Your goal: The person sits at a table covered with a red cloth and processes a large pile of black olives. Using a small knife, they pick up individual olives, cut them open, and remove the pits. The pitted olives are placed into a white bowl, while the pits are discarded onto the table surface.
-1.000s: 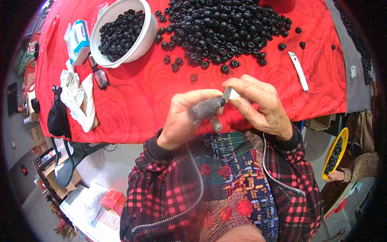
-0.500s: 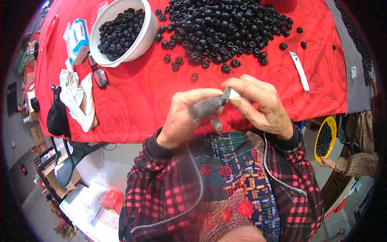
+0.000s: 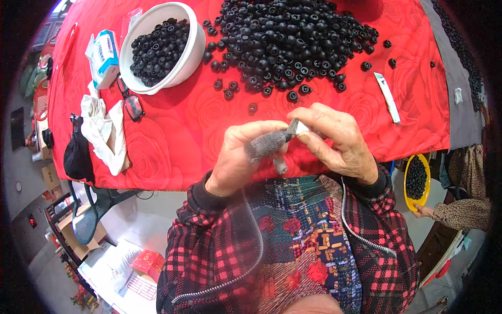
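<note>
While left hand (image 3: 238,157) pinches grey-covered finger (image 3: 266,144) (thumb pressed), right hand (image 3: 334,141) pinches small blade (image 3: 293,127).

I see the heap of small round parts (image 3: 293,42) lying on the table (image 3: 172,136), behind my hands. Left of it stands a bowl (image 3: 194,49) with more parts in it. Further left lie a box (image 3: 104,52), glasses (image 3: 130,102) and a cloth (image 3: 104,133).

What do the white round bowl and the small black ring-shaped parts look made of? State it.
White round bowl: smooth, slightly glossy, likely plastic or glazed ceramic; the look leaves it open. Small black ring-shaped parts: matte, dull black with soft highlights, probably rubber or plastic.
</note>
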`<state>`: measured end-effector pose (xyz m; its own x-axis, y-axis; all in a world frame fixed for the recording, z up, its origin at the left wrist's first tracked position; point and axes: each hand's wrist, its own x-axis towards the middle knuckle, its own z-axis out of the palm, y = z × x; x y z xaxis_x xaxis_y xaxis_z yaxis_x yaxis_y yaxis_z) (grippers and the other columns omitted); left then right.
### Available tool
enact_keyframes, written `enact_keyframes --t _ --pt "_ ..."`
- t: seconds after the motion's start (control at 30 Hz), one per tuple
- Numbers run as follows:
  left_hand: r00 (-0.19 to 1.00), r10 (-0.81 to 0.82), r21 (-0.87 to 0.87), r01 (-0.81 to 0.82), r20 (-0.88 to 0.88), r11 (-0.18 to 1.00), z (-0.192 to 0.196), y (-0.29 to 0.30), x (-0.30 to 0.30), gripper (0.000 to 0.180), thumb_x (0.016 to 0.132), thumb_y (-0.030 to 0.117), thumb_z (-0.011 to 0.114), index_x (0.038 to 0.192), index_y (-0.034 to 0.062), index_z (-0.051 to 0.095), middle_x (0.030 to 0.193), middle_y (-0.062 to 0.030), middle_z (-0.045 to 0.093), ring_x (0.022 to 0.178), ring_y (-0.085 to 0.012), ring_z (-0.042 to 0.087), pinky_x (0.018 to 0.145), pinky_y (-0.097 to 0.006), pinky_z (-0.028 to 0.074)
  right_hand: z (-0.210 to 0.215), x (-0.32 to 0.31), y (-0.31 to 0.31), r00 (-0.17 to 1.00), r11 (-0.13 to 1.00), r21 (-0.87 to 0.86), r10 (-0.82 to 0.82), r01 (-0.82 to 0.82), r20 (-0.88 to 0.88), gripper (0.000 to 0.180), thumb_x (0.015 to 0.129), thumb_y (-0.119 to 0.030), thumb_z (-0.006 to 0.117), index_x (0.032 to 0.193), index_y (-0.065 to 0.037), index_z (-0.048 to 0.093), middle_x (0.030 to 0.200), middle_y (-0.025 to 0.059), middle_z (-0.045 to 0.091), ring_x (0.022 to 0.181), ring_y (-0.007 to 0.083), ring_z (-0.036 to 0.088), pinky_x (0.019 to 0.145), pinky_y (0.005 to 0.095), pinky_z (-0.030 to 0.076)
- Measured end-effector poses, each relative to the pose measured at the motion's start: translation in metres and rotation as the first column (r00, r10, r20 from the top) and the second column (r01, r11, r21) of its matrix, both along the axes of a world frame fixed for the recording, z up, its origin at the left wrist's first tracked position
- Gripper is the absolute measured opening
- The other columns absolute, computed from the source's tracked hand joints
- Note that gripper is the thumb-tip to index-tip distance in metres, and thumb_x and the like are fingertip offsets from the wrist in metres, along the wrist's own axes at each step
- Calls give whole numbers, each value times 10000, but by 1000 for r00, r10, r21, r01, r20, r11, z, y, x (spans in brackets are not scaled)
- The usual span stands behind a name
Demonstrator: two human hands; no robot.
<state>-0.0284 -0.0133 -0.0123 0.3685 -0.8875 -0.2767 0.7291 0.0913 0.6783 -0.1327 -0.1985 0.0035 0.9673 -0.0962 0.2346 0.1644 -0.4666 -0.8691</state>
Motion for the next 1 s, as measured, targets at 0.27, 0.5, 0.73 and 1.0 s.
enact_keyframes --t 0.27,0.5,0.73,1.0 --pt "999 -11 26 10 32 1000 1 1 0 266 942 126 545 1143 -41 599 885 -90 626 682 -173 633 595 -290 541 0 2 2 1000 1000 11 3 -3 3 255 801 -51 643 1042 12 587 777 153 556 673 322 576 575 385 453" --pt "1000 0 84 3 -28 997 0 -1 -1 257 940 122 546 1128 -44 601 870 -82 622 659 -173 634 584 -283 538 -2 1 1 999 999 29 32 -32 3 243 810 -55 639 1038 14 592 774 149 553 672 310 577 573 377 446" --pt "993 8 -6 -9 -118 1000 -6 -1 0 253 942 121 533 1129 -37 597 877 -89 633 674 -171 635 580 -285 541 6 -1 1 998 992 112 -60 59 6 291 785 -40 665 1063 15 601 770 119 572 662 253 582 575 331 453" --pt "942 9 -75 -36 -336 997 -1 -5 -6 266 954 144 496 1143 -22 581 956 -64 625 748 -117 604 626 -263 528 -9 4 25 939 936 -290 -100 201 330 407 643 -53 700 1033 -4 596 724 76 544 596 246 540 524 360 439"
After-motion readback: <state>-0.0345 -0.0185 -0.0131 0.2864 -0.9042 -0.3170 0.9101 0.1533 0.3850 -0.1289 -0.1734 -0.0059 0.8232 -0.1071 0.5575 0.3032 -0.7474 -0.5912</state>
